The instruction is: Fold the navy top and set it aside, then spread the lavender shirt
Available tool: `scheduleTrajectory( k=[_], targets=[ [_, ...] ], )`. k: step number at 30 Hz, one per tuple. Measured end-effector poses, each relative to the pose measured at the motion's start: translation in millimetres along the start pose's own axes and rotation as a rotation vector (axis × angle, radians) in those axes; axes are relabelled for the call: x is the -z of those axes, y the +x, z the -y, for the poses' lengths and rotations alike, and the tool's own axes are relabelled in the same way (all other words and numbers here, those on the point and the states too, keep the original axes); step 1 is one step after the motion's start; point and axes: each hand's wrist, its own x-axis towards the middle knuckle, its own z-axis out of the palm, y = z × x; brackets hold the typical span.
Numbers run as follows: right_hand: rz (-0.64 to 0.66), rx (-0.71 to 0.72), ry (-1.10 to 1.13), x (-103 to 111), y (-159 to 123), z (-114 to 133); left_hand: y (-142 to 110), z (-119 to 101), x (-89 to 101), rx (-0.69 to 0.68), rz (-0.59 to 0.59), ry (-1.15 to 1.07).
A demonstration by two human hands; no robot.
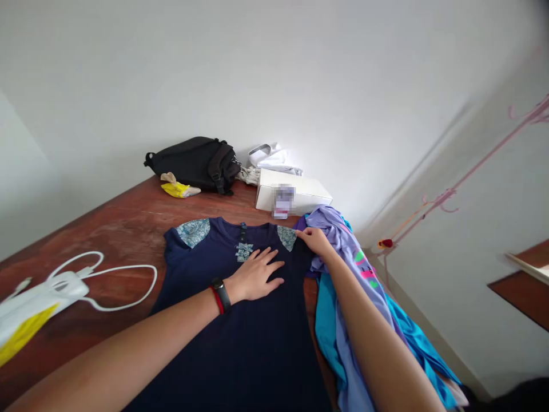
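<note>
A navy blue short-sleeved shirt (257, 337) with patterned pale blue shoulder patches lies spread out on the reddish-brown wooden table (128, 212), its neckline away from me. My left hand (256, 274) rests flat on the chest of the shirt, fingers spread, just beside a small patterned trim below the collar. On that wrist are a dark band and a red cord. At the right shoulder patch, my right hand (315, 240) pinches the edge of the shirt between thumb and fingers. Lilac and turquoise clothes (330, 229) lie in a heap under and beside my right forearm.
A black bag (193, 163) and a white box (309, 191) stand against the wall. Near the bag is a yellow packet (175, 189). White cables (128, 267) and a white power strip (71, 286) lie at left. A pink rack (454, 191) stands at right.
</note>
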Motion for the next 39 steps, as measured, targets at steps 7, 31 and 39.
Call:
scheduleTrajectory(
  k=[7, 31, 39],
  targets=[
    [0.281, 0.014, 0.503, -1.5, -17.2, 21.5, 2.2, 0.4, 0.0, -0.004, -0.039, -0.025],
    [0.073, 0.258, -0.117, -16.9, -6.1, 2.3, 4.6, 5.5, -5.0, -0.046, -0.094, 0.001],
    [0.102, 0.275, -0.108, -9.4, -5.8, 3.7, 4.2, 5.3, -4.5, -0.038, -0.083, -0.003]
  ],
)
